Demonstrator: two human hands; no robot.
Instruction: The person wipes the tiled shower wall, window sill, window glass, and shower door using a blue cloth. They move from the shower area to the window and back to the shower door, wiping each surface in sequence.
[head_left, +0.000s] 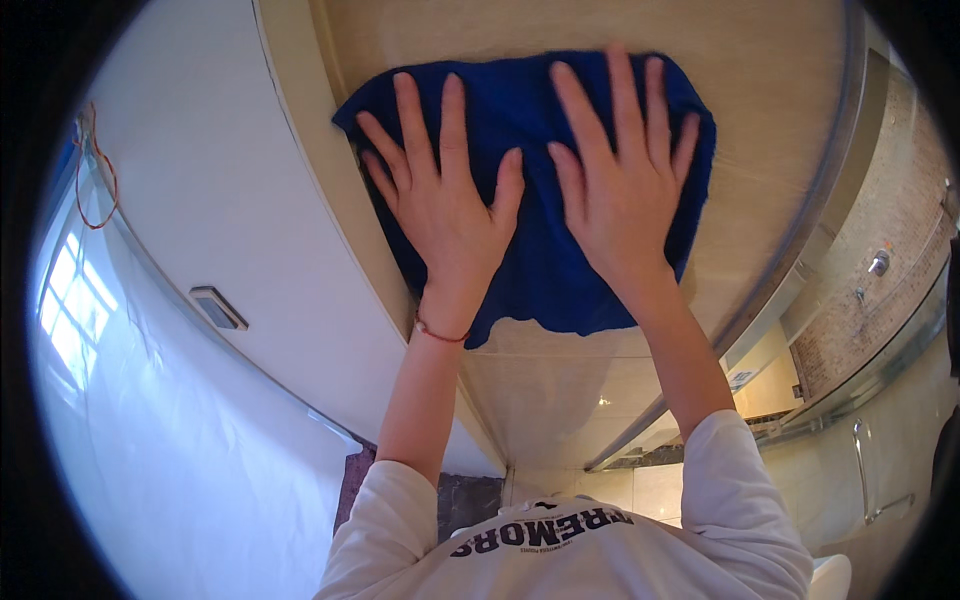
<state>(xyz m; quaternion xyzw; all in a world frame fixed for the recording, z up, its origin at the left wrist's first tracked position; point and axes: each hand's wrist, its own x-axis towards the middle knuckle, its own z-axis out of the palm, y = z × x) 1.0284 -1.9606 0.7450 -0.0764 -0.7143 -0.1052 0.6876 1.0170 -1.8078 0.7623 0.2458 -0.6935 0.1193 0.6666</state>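
A dark blue cloth (pixel 540 270) lies spread over beige, glossy tiles (pixel 780 120). Both my palms rest on it. My left hand (pixel 440 205) is flat on the cloth's left part, fingers stretched and spread, with a thin red bracelet (pixel 441 333) at the wrist. On the right part, my right hand (pixel 625 185) also lies flat with fingers apart; its fingertips are slightly blurred. The two thumbs point toward each other, with a strip of cloth between them. The cloth's lower edge is wavy and a little rumpled.
To the left stands a white door panel (pixel 230 180) with a dark-rimmed latch plate (pixel 218 307) and its pale frame. A metal-edged glass partition (pixel 790 250) runs along the right, with a tap (pixel 879 262) and a metal rail (pixel 866 480) beyond. An orange cord (pixel 112 170) hangs far left.
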